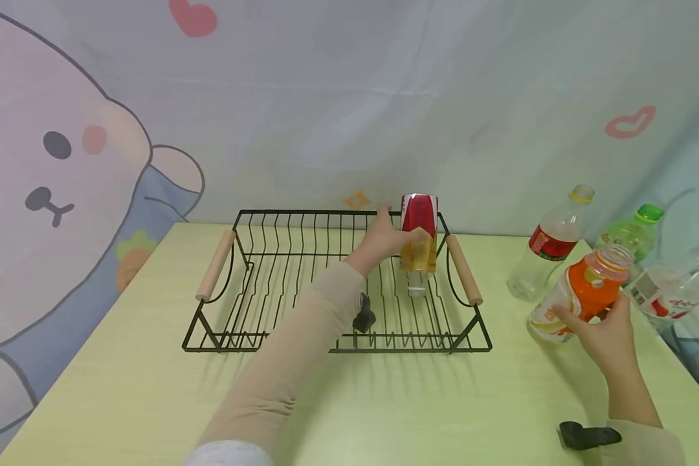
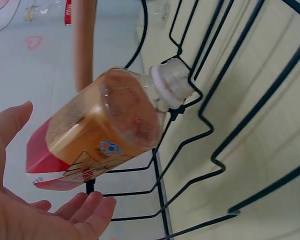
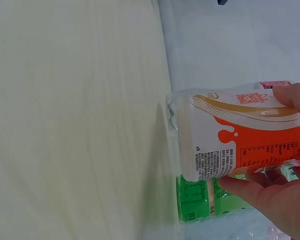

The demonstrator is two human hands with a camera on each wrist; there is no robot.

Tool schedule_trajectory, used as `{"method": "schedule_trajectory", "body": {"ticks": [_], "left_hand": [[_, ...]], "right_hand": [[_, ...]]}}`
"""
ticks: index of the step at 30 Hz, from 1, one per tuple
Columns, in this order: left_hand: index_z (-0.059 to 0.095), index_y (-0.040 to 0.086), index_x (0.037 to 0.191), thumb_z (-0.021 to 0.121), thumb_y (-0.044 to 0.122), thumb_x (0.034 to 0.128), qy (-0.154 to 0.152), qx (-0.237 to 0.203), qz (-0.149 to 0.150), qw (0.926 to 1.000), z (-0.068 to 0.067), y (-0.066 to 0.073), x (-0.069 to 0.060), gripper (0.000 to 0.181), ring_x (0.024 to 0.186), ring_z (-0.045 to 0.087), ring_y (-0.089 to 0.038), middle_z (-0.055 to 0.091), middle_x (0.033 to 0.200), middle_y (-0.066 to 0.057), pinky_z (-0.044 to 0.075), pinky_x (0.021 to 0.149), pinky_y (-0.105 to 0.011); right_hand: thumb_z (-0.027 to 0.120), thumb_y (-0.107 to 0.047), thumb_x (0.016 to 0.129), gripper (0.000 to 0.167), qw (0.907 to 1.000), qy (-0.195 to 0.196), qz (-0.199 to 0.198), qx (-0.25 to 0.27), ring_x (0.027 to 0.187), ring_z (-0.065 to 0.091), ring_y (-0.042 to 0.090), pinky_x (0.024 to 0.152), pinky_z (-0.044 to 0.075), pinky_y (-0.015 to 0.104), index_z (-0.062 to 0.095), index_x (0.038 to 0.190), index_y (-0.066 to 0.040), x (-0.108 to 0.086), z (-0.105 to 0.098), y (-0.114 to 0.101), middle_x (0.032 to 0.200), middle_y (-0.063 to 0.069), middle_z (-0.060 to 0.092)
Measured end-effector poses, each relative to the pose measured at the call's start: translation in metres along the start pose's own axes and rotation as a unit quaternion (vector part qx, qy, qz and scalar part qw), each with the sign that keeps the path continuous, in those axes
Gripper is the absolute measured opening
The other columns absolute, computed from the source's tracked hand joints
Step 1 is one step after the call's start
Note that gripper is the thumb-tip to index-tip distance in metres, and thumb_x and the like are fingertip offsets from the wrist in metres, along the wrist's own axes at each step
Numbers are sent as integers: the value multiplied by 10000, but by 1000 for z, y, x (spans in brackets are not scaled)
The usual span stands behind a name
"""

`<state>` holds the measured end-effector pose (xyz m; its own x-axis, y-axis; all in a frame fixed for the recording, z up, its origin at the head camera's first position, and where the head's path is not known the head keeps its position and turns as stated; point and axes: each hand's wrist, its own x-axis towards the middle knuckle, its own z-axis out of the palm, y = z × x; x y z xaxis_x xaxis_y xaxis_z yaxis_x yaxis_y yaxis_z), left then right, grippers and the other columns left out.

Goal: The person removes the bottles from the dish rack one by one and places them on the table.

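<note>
An uncapped plastic bottle with a red and amber label stands neck down in the black wire dish rack, near its right end. In the left wrist view its neck rests among the wires. My left hand is beside it; the left wrist view shows the fingers spread and apart from the bottle. At the right of the table, my right hand grips an orange and white bottle with an open mouth, thumb on one side and fingers on the other. That bottle tilts, and its base is close to the tabletop.
Behind the right hand stand a clear bottle with a red label, a green-capped bottle and another clear bottle near the table's right edge. The rack has wooden handles. A printed cloth hangs behind the table.
</note>
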<state>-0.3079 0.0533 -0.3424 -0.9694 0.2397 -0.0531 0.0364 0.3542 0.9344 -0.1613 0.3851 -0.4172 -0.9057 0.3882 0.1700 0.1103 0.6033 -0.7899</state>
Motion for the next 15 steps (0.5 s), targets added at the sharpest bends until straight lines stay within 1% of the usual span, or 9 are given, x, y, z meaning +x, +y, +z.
{"method": "schedule_trajectory", "body": {"ticks": [3,5,8,10,15], "left_hand": [[141,113,1531,742,352,822,-192,-100,-100,9997,3,-4,1,959,1353,366,-308,340,1509,-131,371,1072,-490],[135,115,1533,752,357,813,-320,-102,-211,9992,4,-6,1,979,1352,367,-313,342,1507,-137,364,1076,-496],[119,118,1537,760,374,805,-520,-28,-391,9979,4,-9,1,1006,1358,356,-323,323,1517,-148,355,1078,-508],[110,123,1538,762,380,803,-633,-9,-459,9969,3,-12,1,1016,1348,365,-330,320,1515,-156,367,1062,-523],[86,112,1534,760,383,804,-857,-9,-505,9950,3,-16,-1,1030,1294,413,-335,349,1479,-161,405,1011,-555]], "right_hand": [[652,-343,910,844,9999,-46,107,19,1173,350,283,1029,401,464,96,1463,-30,0,0,-1,1424,216,261],[648,-344,912,852,9999,-55,158,18,1192,335,332,1036,382,515,87,1463,-16,0,1,-1,1433,224,255],[646,-354,911,861,9997,-77,220,-2,1198,327,364,1025,380,530,84,1459,0,0,1,0,1434,230,258],[647,-359,910,865,9997,-94,241,19,1203,324,367,1024,377,537,86,1460,2,0,1,0,1434,231,258],[646,-353,911,859,9997,-92,245,7,1204,329,368,1019,376,536,92,1459,8,-3,2,2,1436,231,266]]}}
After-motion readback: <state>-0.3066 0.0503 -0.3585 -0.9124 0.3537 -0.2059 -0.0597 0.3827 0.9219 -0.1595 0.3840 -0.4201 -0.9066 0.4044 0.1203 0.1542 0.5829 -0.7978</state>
